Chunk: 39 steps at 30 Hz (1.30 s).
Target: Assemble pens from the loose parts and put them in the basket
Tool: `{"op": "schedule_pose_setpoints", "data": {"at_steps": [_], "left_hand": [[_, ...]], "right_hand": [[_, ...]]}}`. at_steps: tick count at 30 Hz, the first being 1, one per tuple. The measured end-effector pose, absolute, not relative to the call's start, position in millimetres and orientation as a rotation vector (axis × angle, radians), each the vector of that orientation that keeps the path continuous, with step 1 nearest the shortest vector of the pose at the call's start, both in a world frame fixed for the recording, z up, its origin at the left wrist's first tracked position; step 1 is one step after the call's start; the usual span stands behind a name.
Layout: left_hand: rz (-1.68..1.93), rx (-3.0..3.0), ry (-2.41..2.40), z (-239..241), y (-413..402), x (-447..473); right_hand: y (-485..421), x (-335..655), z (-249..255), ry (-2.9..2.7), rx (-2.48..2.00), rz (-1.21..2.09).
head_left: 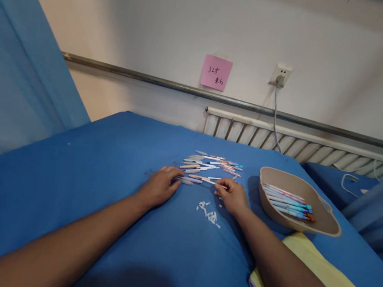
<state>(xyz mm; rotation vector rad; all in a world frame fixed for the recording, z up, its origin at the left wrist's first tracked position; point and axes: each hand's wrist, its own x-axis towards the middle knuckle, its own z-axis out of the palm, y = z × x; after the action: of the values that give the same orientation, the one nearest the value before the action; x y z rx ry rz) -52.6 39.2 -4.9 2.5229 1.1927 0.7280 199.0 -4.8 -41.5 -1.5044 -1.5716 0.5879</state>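
My right hand pinches the end of a thin white pen refill with a dark tip that points left. My left hand rests on the blue cloth beside the left ends of some pale pen barrels. Its thumb and forefinger are curved and apart; whether they touch a barrel is hard to see. Just beyond both hands lies a loose spread of pen parts, grey, peach, white and patterned. Nearer to me, small white pen tips are scattered in a little heap.
A beige basket to the right holds several patterned pens. Yellow cloth lies under my right forearm. Behind the blue-covered table are a radiator, a metal rail, a pink note and a plugged-in socket.
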Motion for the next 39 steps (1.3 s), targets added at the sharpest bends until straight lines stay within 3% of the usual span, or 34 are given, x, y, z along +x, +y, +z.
{"op": "schedule_pose_setpoints", "data": {"at_steps": [11,21,30,39], "left_hand": [[0.545,2.561,1.302,0,35,-52],[0.524,2.518,1.340,4,31,-53],[0.876,2.352,1.216,15,21,-48],[0.967,2.080,1.127,13,17,-45]], "right_hand": [[-6,198,-45,-1.305,-1.348,0.821],[-11,195,-33,-1.251,-1.375,0.817],[-14,198,-24,-1.130,-1.292,0.997],[-13,197,-32,-1.175,-1.246,1.066]]}}
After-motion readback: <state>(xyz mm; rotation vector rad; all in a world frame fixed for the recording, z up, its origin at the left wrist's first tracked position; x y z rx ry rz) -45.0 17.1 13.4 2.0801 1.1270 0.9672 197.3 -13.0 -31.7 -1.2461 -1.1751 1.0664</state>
